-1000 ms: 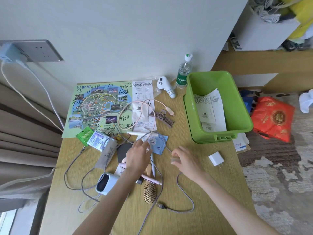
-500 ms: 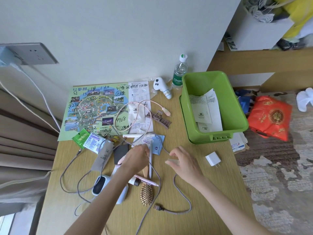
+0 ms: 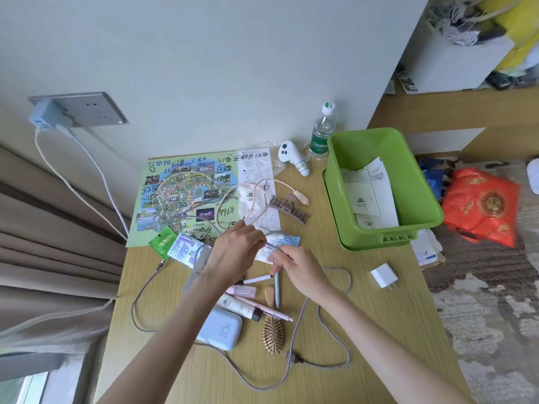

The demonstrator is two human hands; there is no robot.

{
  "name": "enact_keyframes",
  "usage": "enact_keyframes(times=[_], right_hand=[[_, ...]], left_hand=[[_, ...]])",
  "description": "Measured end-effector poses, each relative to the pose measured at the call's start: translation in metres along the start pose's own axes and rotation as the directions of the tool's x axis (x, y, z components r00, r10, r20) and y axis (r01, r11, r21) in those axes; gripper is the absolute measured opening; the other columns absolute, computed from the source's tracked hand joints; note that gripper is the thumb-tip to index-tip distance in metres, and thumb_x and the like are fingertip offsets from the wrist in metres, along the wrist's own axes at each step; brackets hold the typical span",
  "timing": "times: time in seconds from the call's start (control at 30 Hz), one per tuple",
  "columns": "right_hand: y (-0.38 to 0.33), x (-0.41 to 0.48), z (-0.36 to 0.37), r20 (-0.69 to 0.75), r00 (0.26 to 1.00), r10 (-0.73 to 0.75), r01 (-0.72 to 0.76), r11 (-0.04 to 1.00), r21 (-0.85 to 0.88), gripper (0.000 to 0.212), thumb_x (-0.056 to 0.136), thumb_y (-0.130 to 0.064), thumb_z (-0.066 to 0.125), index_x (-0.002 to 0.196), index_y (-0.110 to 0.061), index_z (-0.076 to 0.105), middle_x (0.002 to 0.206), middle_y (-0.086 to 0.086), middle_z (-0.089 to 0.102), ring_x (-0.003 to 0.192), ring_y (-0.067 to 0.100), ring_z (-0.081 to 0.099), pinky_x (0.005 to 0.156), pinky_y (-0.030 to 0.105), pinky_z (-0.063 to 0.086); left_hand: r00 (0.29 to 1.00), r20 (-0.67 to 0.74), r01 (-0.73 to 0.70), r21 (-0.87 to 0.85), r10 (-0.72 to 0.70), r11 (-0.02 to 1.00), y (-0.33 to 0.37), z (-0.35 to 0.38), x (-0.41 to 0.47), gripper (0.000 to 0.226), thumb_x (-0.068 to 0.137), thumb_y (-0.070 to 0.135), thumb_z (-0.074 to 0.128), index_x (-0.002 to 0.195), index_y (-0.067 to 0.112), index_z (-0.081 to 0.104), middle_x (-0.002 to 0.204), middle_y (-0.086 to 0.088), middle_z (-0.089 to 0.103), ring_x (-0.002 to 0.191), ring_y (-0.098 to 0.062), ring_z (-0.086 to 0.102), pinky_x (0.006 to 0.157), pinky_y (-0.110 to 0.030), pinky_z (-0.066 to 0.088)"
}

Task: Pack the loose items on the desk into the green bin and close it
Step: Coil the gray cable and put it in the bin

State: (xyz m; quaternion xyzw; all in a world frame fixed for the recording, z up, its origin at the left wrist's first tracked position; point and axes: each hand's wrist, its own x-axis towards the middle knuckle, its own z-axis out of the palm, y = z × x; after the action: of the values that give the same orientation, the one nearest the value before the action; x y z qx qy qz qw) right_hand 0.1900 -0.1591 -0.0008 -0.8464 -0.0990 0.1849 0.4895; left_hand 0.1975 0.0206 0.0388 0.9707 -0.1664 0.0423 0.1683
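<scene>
The green bin (image 3: 376, 237) stands open at the desk's right rear with folded papers (image 3: 367, 193) inside. My left hand (image 3: 236, 252) pinches a grey cable (image 3: 347, 354) above a blue and white packet (image 3: 284, 243). Close beside it, my right hand (image 3: 300, 268) curls its fingers on the same cable. The cable loops across the front of the desk. Loose items lie around: a white charger plug (image 3: 384, 275), a wooden hairbrush (image 3: 272, 333), a blue power bank (image 3: 221, 330), a pink cable (image 3: 258, 186), a brown hair clip (image 3: 288, 208) and a white controller (image 3: 293, 157).
A paper map (image 3: 180, 196) covers the rear left of the desk. A water bottle (image 3: 322, 132) stands by the wall next to the bin. Pens and cosmetic tubes (image 3: 242, 307) lie under my arms. A red bag (image 3: 481, 205) lies on the floor to the right.
My two hands have come together over the blue and white packet, and the right hand now holds the grey cable near the left. The other items have not moved.
</scene>
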Motion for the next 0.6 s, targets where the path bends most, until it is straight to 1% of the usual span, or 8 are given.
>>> enact_keyframes(times=[0.1, 0.17, 0.23, 0.3, 0.4, 0.5, 0.53, 0.6], right_hand=[[-0.011, 0.005, -0.021, -0.057, 0.996, -0.074, 0.071, 0.997, -0.04, 0.032, 0.104, -0.024, 0.04, 0.092, -0.015, 0.068, 0.069, -0.007, 0.071, 0.07, 0.015, 0.068, 0.073, 0.041, 0.054], [-0.015, 0.007, -0.034, -0.121, 0.989, -0.086, 0.086, 0.996, -0.003, 0.031, 0.104, -0.023, 0.04, 0.093, -0.013, 0.067, 0.067, -0.005, 0.069, 0.066, 0.014, 0.067, 0.066, 0.036, 0.055], [-0.016, 0.01, -0.045, -0.189, 0.981, -0.048, 0.062, 0.996, 0.069, 0.03, 0.104, -0.021, 0.041, 0.091, -0.012, 0.066, 0.064, 0.001, 0.068, 0.061, 0.014, 0.067, 0.056, 0.03, 0.053], [-0.013, 0.013, -0.051, -0.26, 0.965, 0.026, 0.003, 0.994, 0.109, 0.03, 0.104, -0.022, 0.041, 0.089, -0.013, 0.064, 0.064, 0.006, 0.066, 0.055, 0.018, 0.066, 0.046, 0.031, 0.051], [0.001, 0.018, -0.053, -0.312, 0.944, 0.112, -0.099, 0.993, 0.056, 0.03, 0.103, -0.022, 0.041, 0.084, -0.014, 0.063, 0.068, 0.006, 0.065, 0.05, 0.02, 0.064, 0.039, 0.029, 0.047], [0.02, 0.026, -0.047, -0.285, 0.936, 0.207, -0.227, 0.973, -0.038, 0.03, 0.102, -0.022, 0.041, 0.084, -0.012, 0.062, 0.073, 0.007, 0.065, 0.049, 0.021, 0.063, 0.039, 0.032, 0.05], [0.028, 0.029, -0.045, -0.275, 0.929, 0.246, -0.273, 0.96, -0.064, 0.029, 0.102, -0.022, 0.043, 0.083, -0.011, 0.062, 0.075, 0.007, 0.066, 0.049, 0.021, 0.063, 0.043, 0.036, 0.052], [0.04, 0.035, -0.043, -0.257, 0.915, 0.311, -0.351, 0.927, -0.13, 0.025, 0.097, -0.023, 0.052, 0.08, -0.008, 0.062, 0.079, 0.011, 0.069, 0.057, 0.023, 0.065, 0.056, 0.043, 0.057]], left_hand=[[0.997, -0.066, 0.048, -0.024, -0.049, 0.999, -0.015, -0.008, 0.006, 0.004, 0.087, 0.018, 0.071, 0.085, 0.014, 0.072, 0.08, 0.0, 0.066, 0.082, -0.024, 0.056, 0.054, -0.032, 0.044], [0.996, -0.049, 0.076, -0.044, -0.079, 0.996, -0.026, -0.009, 0.008, 0.004, 0.087, 0.02, 0.071, 0.087, 0.016, 0.072, 0.089, 0.0, 0.065, 0.087, -0.024, 0.054, 0.059, -0.037, 0.049], [0.993, 0.023, 0.115, -0.052, -0.114, 0.992, -0.039, -0.004, 0.01, 0.007, 0.09, 0.024, 0.067, 0.092, 0.018, 0.07, 0.101, -0.001, 0.062, 0.096, -0.023, 0.053, 0.072, -0.037, 0.049], [0.974, 0.141, 0.189, -0.072, -0.178, 0.979, -0.049, 0.003, 0.01, 0.012, 0.094, 0.027, 0.06, 0.098, 0.019, 0.067, 0.111, -0.002, 0.058, 0.103, -0.023, 0.053, 0.084, -0.039, 0.049], [0.931, 0.28, 0.276, -0.11, -0.236, 0.955, -0.057, 0.011, 0.01, 0.015, 0.097, 0.031, 0.055, 0.103, 0.02, 0.064, 0.117, -0.005, 0.052, 0.104, -0.023, 0.056, 0.09, -0.042, 0.05], [0.923, 0.298, 0.292, -0.137, -0.242, 0.947, -0.061, 0.016, 0.013, 0.015, 0.098, 0.03, 0.054, 0.103, 0.018, 0.063, 0.116, -0.004, 0.052, 0.097, -0.023, 0.059, 0.085, -0.04, 0.052], [0.925, 0.293, 0.292, -0.143, -0.241, 0.946, -0.062, 0.018, 0.015, 0.015, 0.098, 0.029, 0.054, 0.103, 0.018, 0.064, 0.115, -0.004, 0.052, 0.097, -0.022, 0.059, 0.084, -0.04, 0.052], [0.925, 0.291, 0.298, -0.158, -0.244, 0.942, -0.063, 0.022, 0.017, 0.016, 0.098, 0.027, 0.055, 0.104, 0.016, 0.064, 0.113, -0.005, 0.054, 0.096, -0.023, 0.058, 0.083, -0.04, 0.052]])
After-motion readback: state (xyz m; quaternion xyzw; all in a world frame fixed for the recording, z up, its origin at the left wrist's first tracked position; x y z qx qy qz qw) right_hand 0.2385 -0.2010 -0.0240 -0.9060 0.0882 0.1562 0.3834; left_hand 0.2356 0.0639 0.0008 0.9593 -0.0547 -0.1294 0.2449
